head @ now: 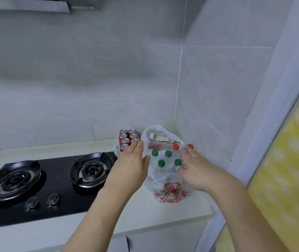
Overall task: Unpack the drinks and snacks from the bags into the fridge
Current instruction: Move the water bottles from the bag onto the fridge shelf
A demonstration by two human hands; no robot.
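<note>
A clear plastic bag with red print (pixel 170 192) stands on the white counter in the corner, full of bottles with green caps (pixel 161 162) and red caps (pixel 175 146). My left hand (pixel 133 162) is at the bag's left side with straight fingers near its rim. My right hand (pixel 193 169) reaches over the bag's right side, fingertips at a green-capped bottle. Behind stands a white bag (pixel 157 132) holding packets, and to its left a bag of red cans (pixel 127 139).
A black two-burner gas hob (pixel 41 180) with two knobs fills the counter's left. The white counter (pixel 172 213) ends at a front edge near me. Tiled walls close the corner. A yellow patterned surface (pixel 289 179) is at the right.
</note>
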